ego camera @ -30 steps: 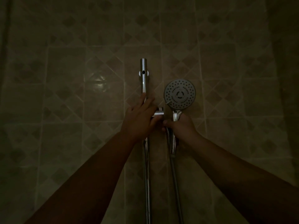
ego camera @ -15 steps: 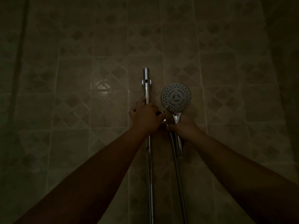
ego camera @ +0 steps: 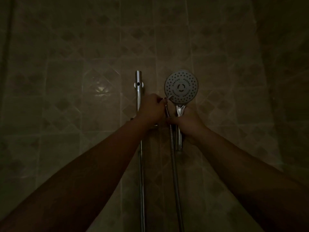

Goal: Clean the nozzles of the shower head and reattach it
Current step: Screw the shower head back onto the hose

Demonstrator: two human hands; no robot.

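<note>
Right hand (ego camera: 187,122) clenched round chrome handle of round grey shower head (ego camera: 181,86), steadying | left hand (ego camera: 150,109) curled at 9 o'clock, contents unclear, bracing by chrome rail (ego camera: 138,87).

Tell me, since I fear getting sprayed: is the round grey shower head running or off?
Off. No water leaves the round grey shower head; its nozzle face looks dry, handle held in the right hand.

A second ago our left hand (ego camera: 151,111) lay open-fingered on the slide rail (ego camera: 139,91); now we see it curled into a fist at the bracket, knuckles just beside the shower head (ego camera: 181,86). Our right hand (ego camera: 187,122) has shifted on the chrome handle (ego camera: 179,111), and a loop of hose (ego camera: 168,114) now shows between both hands.
</note>
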